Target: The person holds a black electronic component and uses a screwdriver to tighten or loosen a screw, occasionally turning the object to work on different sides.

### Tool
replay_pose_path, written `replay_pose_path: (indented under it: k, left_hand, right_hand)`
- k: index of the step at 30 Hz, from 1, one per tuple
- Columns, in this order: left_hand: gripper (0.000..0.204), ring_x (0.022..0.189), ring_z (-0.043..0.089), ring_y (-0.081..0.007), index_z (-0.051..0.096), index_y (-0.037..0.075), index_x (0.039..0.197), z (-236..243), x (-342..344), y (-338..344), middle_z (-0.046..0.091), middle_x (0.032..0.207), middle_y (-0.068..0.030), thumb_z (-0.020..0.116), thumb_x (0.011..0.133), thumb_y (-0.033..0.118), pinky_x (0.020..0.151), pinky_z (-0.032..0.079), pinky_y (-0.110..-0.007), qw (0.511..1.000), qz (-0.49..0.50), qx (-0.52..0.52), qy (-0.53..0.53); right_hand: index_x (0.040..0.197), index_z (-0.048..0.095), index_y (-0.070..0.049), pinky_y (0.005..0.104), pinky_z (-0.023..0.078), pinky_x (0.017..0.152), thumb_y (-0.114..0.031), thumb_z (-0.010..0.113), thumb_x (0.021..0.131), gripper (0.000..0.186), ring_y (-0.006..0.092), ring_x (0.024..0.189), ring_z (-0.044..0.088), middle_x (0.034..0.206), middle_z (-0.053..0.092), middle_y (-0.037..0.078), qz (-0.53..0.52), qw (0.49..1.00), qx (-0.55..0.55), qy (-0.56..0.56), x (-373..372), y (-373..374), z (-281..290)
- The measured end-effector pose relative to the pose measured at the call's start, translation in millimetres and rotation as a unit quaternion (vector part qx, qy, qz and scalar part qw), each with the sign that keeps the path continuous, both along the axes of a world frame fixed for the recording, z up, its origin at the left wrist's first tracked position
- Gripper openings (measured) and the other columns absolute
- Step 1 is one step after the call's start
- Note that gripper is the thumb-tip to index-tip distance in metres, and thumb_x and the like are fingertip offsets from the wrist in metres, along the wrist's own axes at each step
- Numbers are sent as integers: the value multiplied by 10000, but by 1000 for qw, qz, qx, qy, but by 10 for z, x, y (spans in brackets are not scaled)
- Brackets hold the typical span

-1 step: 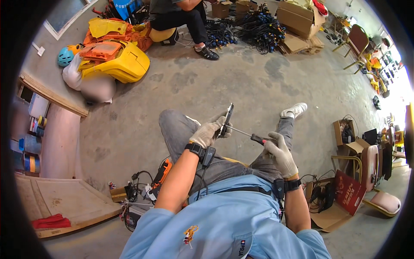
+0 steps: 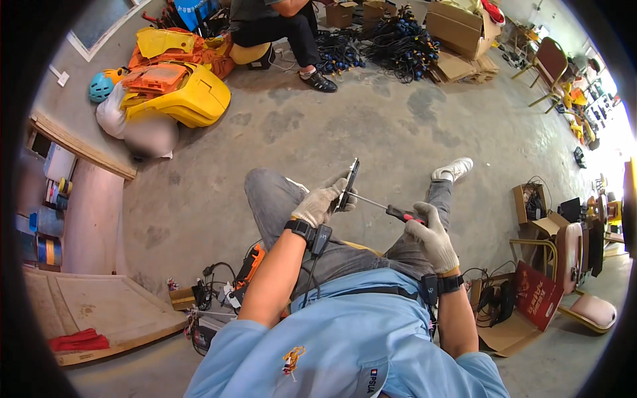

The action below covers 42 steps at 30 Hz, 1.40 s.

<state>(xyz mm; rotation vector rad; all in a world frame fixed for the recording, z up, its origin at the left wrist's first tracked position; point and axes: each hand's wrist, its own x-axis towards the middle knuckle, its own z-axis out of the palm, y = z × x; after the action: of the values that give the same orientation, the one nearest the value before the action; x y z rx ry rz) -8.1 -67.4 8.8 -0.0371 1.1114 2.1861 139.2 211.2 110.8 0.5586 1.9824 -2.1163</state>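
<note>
My left hand [image 2: 320, 204], in a knitted off-white glove, is closed on a thin dark flat part [image 2: 349, 184] with a pale, metallic-looking edge. It is tilted and seen nearly edge-on, so its kind is unclear. In my right hand [image 2: 432, 237], also gloved, is the red-and-black handle of a screwdriver [image 2: 401, 214]. Its slim shaft points left, and the tip meets or nearly meets the part's right face; the exact contact is too small to make out. Both hands are raised over my lap, between my spread knees.
Yellow and orange plastic shells [image 2: 192, 93] lie at the far left, near another person's leg [image 2: 306, 46]. Bundled black cables [image 2: 398, 46] and cardboard boxes [image 2: 458, 30] are at the back. A power tool [image 2: 249, 264] lies by my left hip; an open carton [image 2: 507, 331] sits at my right.
The fingers of my right hand have shifted slightly on the screwdriver, and more of its red handle shows. My left hand and the flat part look the same.
</note>
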Motion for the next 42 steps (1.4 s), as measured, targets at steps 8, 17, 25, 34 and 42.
replay_pose_path:
  k: [8,17,25,34,42]
  left_hand:
    - [569,865,764,-240,521,67,1538,49,4,16,751,1093,-172,669,1050,321,771,680,-382,1000,-5,8,-5]
    - [586,886,769,-251,484,70,1562,27,-26,2,747,1102,-172,655,1055,311,778,681,-381,1000,-9,10,-8]
    - [621,881,769,-260,476,66,1566,18,-25,-10,747,1097,-183,673,1041,335,779,679,-388,1000,-2,4,-8]
    - [596,881,768,-269,498,73,1555,19,-21,-4,745,1101,-195,670,1045,330,785,677,-395,1000,-1,1,-2]
    - [604,905,767,-265,461,81,1579,23,-24,-1,741,1110,-189,648,1059,326,795,675,-399,1000,-7,0,0]
  right_hand:
    - [1440,461,66,309,553,759,-171,713,946,603,165,864,671,1026,653,120,194,831,428,296,-12,248,-241]
    - [1454,476,35,271,506,699,-229,689,981,581,129,771,633,980,668,104,-6,999,-34,-41,-72,110,-68]
    - [1459,459,33,267,515,645,-254,655,1025,556,120,730,616,1000,670,111,5,999,43,30,-28,37,-157]
    - [1479,435,31,279,536,650,-223,667,1012,580,127,732,626,1011,673,120,4,999,28,19,-17,59,-173]
    - [1481,434,25,305,574,749,-206,695,978,612,150,786,656,1108,650,138,-15,996,-78,-48,-56,88,-93]
